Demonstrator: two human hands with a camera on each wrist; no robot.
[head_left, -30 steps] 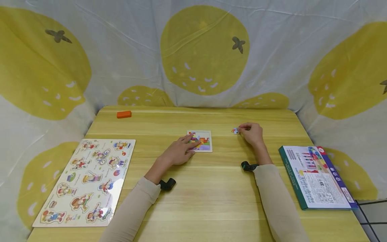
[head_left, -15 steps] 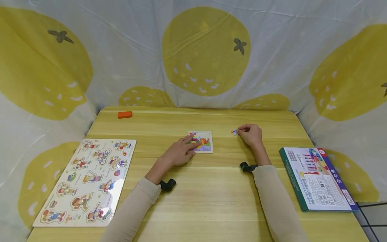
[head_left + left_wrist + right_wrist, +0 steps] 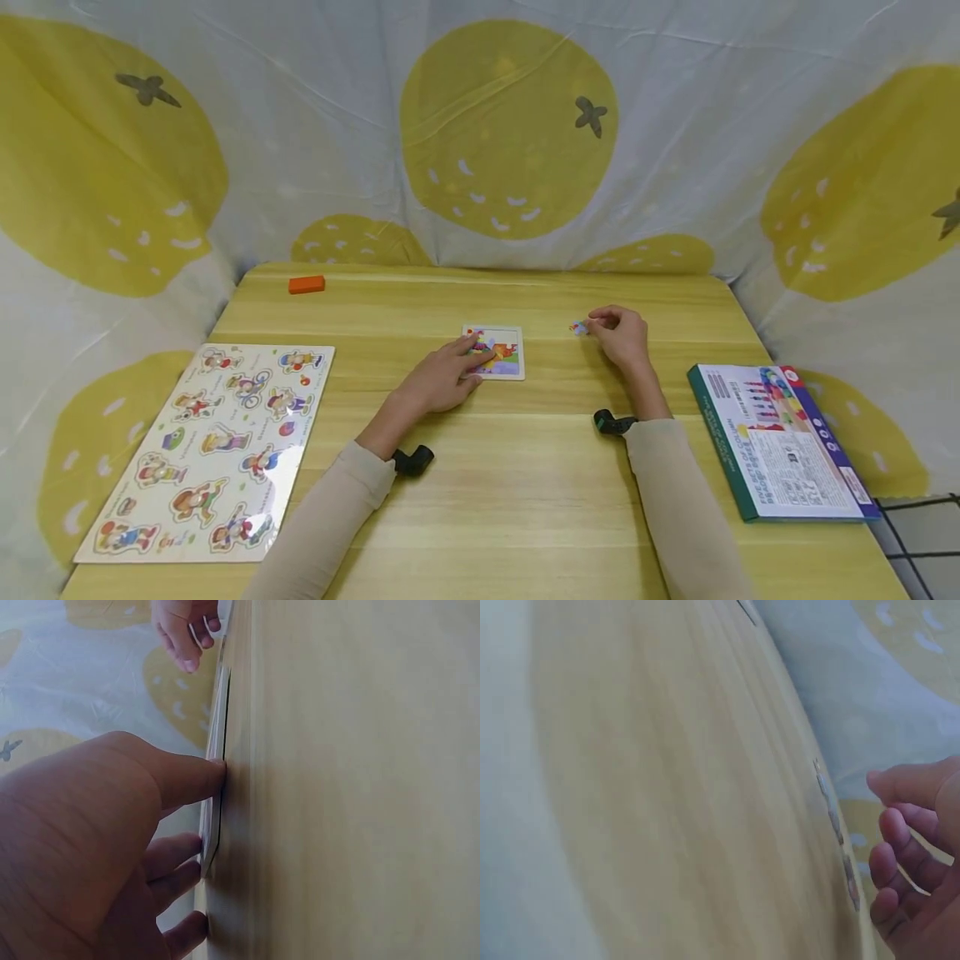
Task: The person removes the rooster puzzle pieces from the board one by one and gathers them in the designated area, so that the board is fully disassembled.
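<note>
A small framed jigsaw puzzle (image 3: pixel 508 367) lies flat in the middle of the table, a pale bare patch in its upper right. My left hand (image 3: pixel 438 377) rests on its left side with fingers extended over the picture. In the left wrist view the thumb touches the edge of the puzzle (image 3: pixel 220 724). Farther right, colourful jigsaw pieces (image 3: pixel 578 327) lie on the table beside the fingertips of my right hand (image 3: pixel 621 337). From the right wrist, those pieces (image 3: pixel 829 802) show flat on the wood, and the loosely bent fingers stand apart from them, holding nothing visible.
A large peg puzzle board (image 3: pixel 210 450) with cartoon children lies at the left. An orange block (image 3: pixel 307 285) sits near the back left. A flat printed box (image 3: pixel 783 442) occupies the right side. A lemon-patterned curtain (image 3: pixel 510 125) surrounds the table (image 3: pixel 480 500).
My right hand has shifted very slightly beside the loose pieces. The left hand stays on the framed puzzle. The whole view has moved a little.
</note>
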